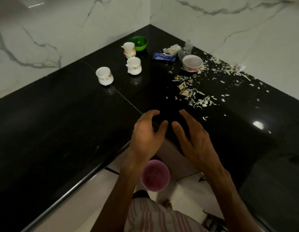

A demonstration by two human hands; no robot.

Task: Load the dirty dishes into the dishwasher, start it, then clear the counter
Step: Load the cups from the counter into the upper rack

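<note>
Both hands low centre of frame, over front edge of black surface (61, 123). Left hand (145, 133) fingers loosely curved, holding nothing. Right hand (192, 138) fingers nearly straight, spread, holding nothing. Three white cups upper centre: one (104, 76) furthest left, one (134, 65) middle, one (129, 49) touching green bowl (139, 43). White bowl (192, 63) upper right amid scattered peelings (195, 96). Blue wrapper (164, 56) between green bowl and white bowl. Pink tub (155, 175) on floor, bottom centre.
</note>
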